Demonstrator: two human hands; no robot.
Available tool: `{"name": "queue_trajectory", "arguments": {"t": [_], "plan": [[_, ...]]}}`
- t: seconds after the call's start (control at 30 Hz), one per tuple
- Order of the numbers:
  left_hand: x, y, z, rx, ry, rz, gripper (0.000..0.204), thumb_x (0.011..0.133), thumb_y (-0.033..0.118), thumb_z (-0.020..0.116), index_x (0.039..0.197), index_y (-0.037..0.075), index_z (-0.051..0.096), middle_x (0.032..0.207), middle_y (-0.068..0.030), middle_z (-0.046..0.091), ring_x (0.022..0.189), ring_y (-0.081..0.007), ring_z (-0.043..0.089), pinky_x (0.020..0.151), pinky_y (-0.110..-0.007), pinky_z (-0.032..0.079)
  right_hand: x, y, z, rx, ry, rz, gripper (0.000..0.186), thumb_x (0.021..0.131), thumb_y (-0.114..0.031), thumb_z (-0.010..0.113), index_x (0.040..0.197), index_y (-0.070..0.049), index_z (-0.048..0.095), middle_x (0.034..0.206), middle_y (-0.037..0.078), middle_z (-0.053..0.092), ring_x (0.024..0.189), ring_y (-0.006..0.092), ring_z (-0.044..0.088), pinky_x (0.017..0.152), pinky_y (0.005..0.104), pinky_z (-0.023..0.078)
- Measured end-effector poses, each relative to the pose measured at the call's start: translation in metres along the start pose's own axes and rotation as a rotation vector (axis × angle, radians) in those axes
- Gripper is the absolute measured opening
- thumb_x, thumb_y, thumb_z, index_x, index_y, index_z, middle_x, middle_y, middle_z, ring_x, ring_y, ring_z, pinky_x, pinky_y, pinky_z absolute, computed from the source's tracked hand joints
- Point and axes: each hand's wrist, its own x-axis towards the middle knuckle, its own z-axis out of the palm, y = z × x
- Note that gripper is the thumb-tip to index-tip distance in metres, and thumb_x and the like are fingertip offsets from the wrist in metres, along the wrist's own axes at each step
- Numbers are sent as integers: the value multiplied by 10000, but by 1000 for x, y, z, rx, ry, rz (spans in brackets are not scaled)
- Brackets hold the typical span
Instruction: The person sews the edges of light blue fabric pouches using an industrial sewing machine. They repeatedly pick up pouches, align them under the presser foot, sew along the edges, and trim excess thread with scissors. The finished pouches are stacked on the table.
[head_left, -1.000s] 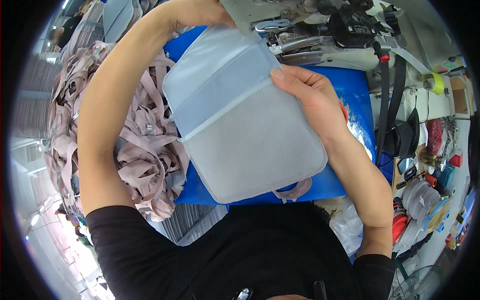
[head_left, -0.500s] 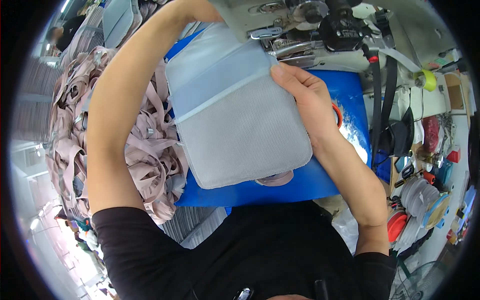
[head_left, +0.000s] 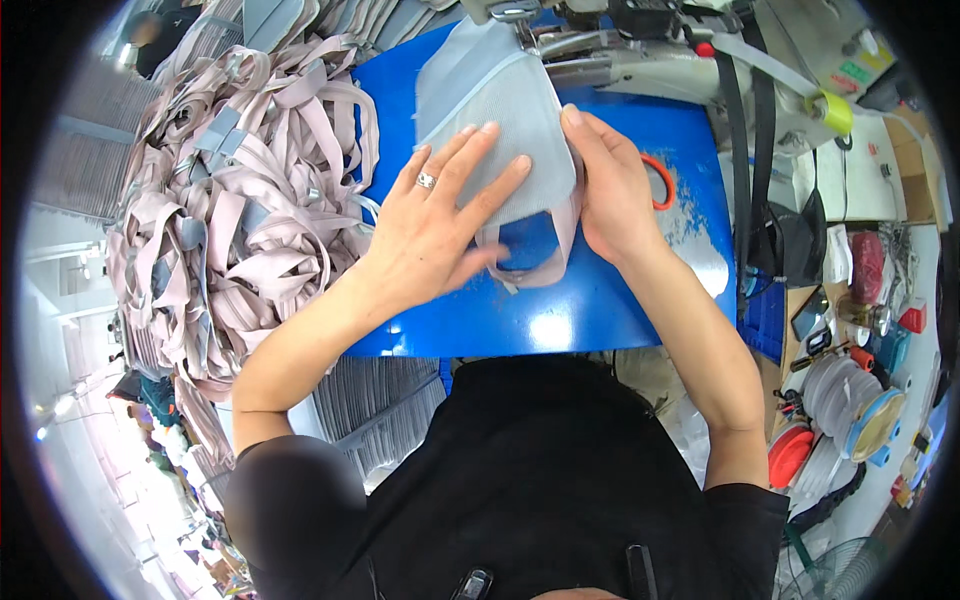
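Observation:
A light grey-blue mesh fabric panel (head_left: 520,150) lies on the blue table, its far end beneath the sewing machine's head (head_left: 516,14). My left hand (head_left: 440,215) rests flat on the panel's near left part, fingers spread, a ring on one finger. Along the right edge, my right hand (head_left: 610,180) pinches the panel between thumb and fingers. From under its near edge a pinkish strap (head_left: 545,268) loops toward me on the table. How the far end sits under the needle is hard to make out.
A big heap of pinkish straps (head_left: 260,220) is piled at the left. Orange-handled scissors (head_left: 660,183) lie right of my right hand on the blue table (head_left: 430,325). Stacked grey panels (head_left: 380,400) sit below the table's near edge. Thread spools (head_left: 840,395) stand at the right.
My left hand has come from the far side of the panel down onto its near part. The panel has shifted away under the machine and turned, and more of the strap loop shows.

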Motion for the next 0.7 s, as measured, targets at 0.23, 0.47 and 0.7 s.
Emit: {"name": "queue_trajectory", "arguments": {"t": [0.23,0.47,0.7], "plan": [[-4,-15,-9,132,16,45,865,743,54,736,1545,274,495,826,-56,468,651,-224,590,574,-362,529,-34,-3,-7,-290,-72,-134,294,1022,-88,627,1276,59,647,965,65,747,812,66,674,713,209,526],[25,-29,-48,249,-157,143,823,786,40,719,1540,285,500,829,-60,456,661,-213,600,564,-339,539,-14,-3,-6,-272,-92,-146,317,1017,-116,656,1281,58,647,947,71,753,788,62,674,686,210,528],[66,-68,-66,286,-237,235,780,804,43,701,1524,285,521,877,-83,508,694,-243,649,615,-367,571,38,0,1,-185,-97,-154,298,1014,-112,651,1250,71,651,977,90,758,819,83,687,709,230,539]]}}
